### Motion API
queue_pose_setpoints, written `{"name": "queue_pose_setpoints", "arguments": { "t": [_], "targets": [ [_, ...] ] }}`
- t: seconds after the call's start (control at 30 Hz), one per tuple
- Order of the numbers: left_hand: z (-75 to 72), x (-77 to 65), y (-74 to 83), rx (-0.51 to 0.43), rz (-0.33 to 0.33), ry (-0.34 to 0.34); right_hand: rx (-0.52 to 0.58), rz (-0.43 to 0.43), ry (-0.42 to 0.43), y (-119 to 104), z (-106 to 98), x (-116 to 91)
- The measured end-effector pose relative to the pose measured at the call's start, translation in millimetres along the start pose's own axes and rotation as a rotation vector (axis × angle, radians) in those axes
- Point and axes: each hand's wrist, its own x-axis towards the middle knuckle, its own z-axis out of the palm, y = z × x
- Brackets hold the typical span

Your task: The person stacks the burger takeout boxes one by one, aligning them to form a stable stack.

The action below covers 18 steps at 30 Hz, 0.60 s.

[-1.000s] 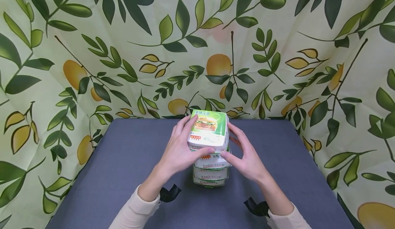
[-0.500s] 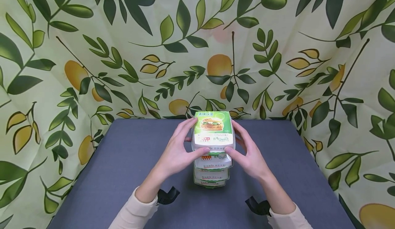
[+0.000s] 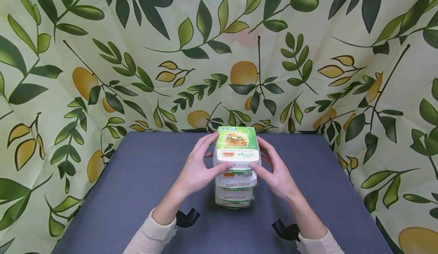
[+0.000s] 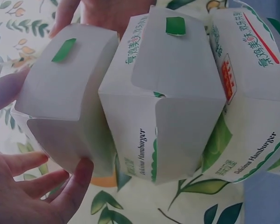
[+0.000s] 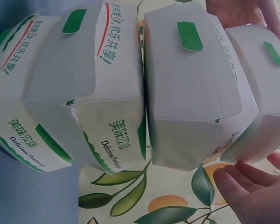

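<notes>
A stack of white and green hamburger boxes (image 3: 234,193) stands at the middle of the table. The top hamburger box (image 3: 237,142) has a burger picture on its lid. My left hand (image 3: 196,166) holds its left side, with the thumb at the front edge. On the right side my right hand (image 3: 277,168) holds the same box, thumb also at the front. In the left wrist view, my left hand's fingers (image 4: 79,186) touch the end box (image 4: 60,79). The right wrist view shows my right hand (image 5: 256,186) beside the end box (image 5: 266,84). The lower boxes sit slightly out of line.
A dark blue-grey table (image 3: 147,159) lies under the stack. Behind it hangs a cloth (image 3: 212,64) printed with leaves and orange fruit. Black straps (image 3: 187,218) show at both wrists, near the white sleeves.
The top box has shifted right, turned square to the front and lowered slightly onto the stack. My hands have followed it a little and still hold its sides.
</notes>
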Motion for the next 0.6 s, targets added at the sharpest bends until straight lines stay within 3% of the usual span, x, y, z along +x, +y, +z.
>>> {"name": "queue_pose_setpoints", "arguments": {
  "t": [0.6],
  "targets": [
    [4.0, -1.3, -8.9, 0.010, 0.020, -0.010, -0.001, 0.024, 0.005, 6.0, 0.0, -5.2]
  ]
}}
